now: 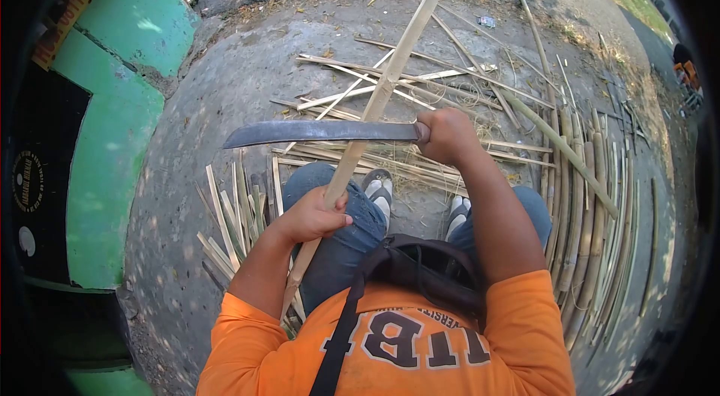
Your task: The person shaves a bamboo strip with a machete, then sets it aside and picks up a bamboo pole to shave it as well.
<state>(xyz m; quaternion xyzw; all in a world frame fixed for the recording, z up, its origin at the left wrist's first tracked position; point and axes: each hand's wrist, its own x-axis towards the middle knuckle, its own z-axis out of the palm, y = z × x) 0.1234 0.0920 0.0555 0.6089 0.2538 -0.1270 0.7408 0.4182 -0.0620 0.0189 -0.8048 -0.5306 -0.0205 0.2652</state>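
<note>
My left hand (313,214) is closed round a long split bamboo strip (385,84), which slants up and away from my left side. In my right hand (448,136) is the handle of a machete (322,132), its broad dark blade pointing left. The blade lies across the strip, a little above my left hand. Below the crossing are my knees in blue jeans (304,184), and the strip's lower end passes beside my left thigh.
Split bamboo strips (405,160) and curly shavings cover the ground ahead. Bamboo poles (577,223) lie stacked at my right, with more strips (229,208) at my left. A black bag (420,272) rests on my lap. A green wall (109,171) stands left.
</note>
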